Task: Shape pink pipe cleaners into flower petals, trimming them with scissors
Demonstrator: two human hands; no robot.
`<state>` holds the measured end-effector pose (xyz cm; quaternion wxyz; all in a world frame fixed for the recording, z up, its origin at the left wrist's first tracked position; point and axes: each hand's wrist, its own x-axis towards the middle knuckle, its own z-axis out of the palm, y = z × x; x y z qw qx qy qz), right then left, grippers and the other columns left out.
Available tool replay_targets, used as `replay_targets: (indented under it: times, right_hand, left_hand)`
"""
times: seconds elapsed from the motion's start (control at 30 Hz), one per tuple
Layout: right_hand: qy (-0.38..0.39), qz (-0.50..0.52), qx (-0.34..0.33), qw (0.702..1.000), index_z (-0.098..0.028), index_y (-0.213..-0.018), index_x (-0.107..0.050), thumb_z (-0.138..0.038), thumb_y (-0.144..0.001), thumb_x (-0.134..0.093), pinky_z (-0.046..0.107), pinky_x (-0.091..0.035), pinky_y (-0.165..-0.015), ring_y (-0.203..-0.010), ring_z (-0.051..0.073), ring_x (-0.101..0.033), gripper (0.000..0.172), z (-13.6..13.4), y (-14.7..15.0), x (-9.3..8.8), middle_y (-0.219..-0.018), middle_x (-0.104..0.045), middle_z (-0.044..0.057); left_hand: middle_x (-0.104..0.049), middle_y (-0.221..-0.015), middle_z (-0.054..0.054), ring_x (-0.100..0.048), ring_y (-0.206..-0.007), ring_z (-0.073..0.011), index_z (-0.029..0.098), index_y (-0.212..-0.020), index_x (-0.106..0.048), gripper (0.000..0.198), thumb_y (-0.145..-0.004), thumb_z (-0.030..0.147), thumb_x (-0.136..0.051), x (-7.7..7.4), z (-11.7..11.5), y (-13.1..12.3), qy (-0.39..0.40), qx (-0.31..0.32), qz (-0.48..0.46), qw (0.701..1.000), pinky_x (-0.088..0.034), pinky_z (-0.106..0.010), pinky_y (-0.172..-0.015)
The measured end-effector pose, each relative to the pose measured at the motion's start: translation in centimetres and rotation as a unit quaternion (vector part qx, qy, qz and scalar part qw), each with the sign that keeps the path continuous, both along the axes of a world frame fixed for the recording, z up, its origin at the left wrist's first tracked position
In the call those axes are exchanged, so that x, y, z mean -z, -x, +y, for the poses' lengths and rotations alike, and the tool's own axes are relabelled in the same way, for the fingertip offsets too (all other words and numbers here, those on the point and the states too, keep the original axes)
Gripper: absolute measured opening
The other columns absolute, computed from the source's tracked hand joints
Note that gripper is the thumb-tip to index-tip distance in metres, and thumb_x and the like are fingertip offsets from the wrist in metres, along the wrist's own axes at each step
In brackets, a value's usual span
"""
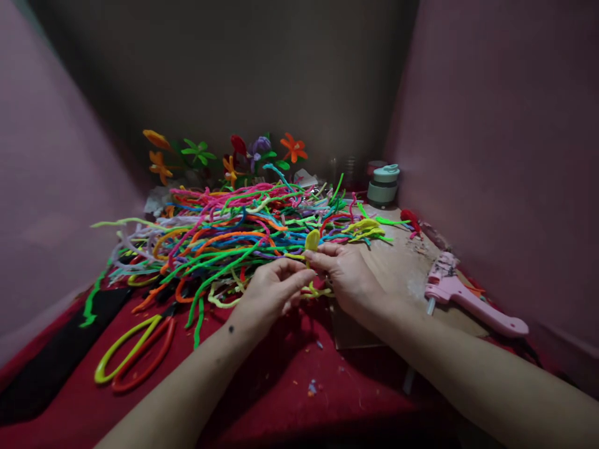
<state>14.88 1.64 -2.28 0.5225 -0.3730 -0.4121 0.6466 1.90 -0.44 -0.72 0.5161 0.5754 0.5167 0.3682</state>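
Observation:
My left hand [276, 287] and my right hand [344, 271] meet in front of a heap of coloured pipe cleaners [224, 231]. Between their fingertips is a yellow pipe cleaner [312, 241], bent into a rounded petal-like loop at the top. The right thumb and fingers pinch it just below the loop. Lower down, the left thumb and fingers are closed around its lower part, largely hidden by the hand. More yellow strands [318, 291] show beneath the hands.
Scissors [135, 355] with yellow and red handles lie at left by a black strip [60, 355]. A pink glue gun [468, 299] rests on cardboard [397, 268] at right. Behind stand pipe-cleaner flowers [294, 147] and a lidded cup [382, 186]. Scraps dot the red cloth [281, 405].

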Motion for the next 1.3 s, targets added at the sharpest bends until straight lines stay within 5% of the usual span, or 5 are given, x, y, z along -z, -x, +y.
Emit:
replay_targets:
  times: [0.23,0.47,0.73,1.03,1.3]
  right_hand:
    - [-0.034,-0.079,0.041,0.995,-0.016,-0.058,-0.049,-0.033,-0.065,-0.06,0.021,-0.027,-0.041,-0.043,0.006,-0.036,0.021,-0.1,0.1,0.5,-0.05,-0.042,-0.006]
    - [-0.045,-0.103,0.073,0.991,-0.017,-0.06,-0.048,-0.033,-0.068,-0.057,0.022,-0.027,-0.042,-0.042,0.006,-0.035,0.02,0.2,0.0,0.3,-0.049,-0.042,-0.006]
    - [-0.077,-0.122,0.051,0.988,-0.017,-0.064,-0.049,-0.031,-0.07,-0.055,0.022,-0.03,-0.045,-0.047,0.008,-0.037,0.016,-0.5,0.3,0.3,-0.053,-0.044,-0.005]
    - [-0.085,-0.123,0.1,0.984,-0.018,-0.063,-0.046,-0.033,-0.071,-0.056,0.022,-0.029,-0.047,-0.049,0.009,-0.035,0.02,-0.3,0.1,0.1,-0.055,-0.042,-0.004]
    - [-0.079,-0.156,0.076,0.982,-0.017,-0.064,-0.049,-0.033,-0.07,-0.056,0.023,-0.027,-0.047,-0.05,0.009,-0.034,0.019,-0.4,0.2,0.4,-0.056,-0.042,-0.004]
  left_hand:
    - [-0.039,-0.042,0.007,-0.031,-0.035,-0.0031,0.014,-0.055,-0.051,0.024,-0.075,0.028,-0.053,0.3,-0.7,-1.1,-0.017,0.06,0.061,0.996,-0.022,-0.017,-0.036]
    - [-0.05,-0.055,0.005,-0.04,-0.038,-0.0037,0.016,-0.073,-0.054,0.017,-0.068,0.029,-0.064,0.8,-0.3,-0.4,0.103,0.081,-0.15,0.98,-0.032,-0.016,-0.035]
    - [-0.051,-0.053,0.006,-0.03,-0.033,-0.0004,0.016,-0.077,-0.05,0.018,-0.066,0.02,-0.064,1.4,-0.7,-0.5,0.162,0.122,-0.218,0.954,-0.025,-0.014,-0.034]
    - [-0.049,-0.048,0.006,-0.037,-0.031,-0.0046,0.016,-0.067,-0.049,0.019,-0.067,0.029,-0.063,0.8,-1.0,-0.9,0.048,0.012,-0.125,0.991,-0.03,-0.018,-0.03]
    - [-0.047,-0.05,0.007,-0.035,-0.031,-0.0033,0.018,-0.064,-0.046,0.015,-0.072,0.026,-0.055,1.0,-1.6,-1.3,0.018,0.046,-0.033,0.998,-0.026,-0.017,-0.03]
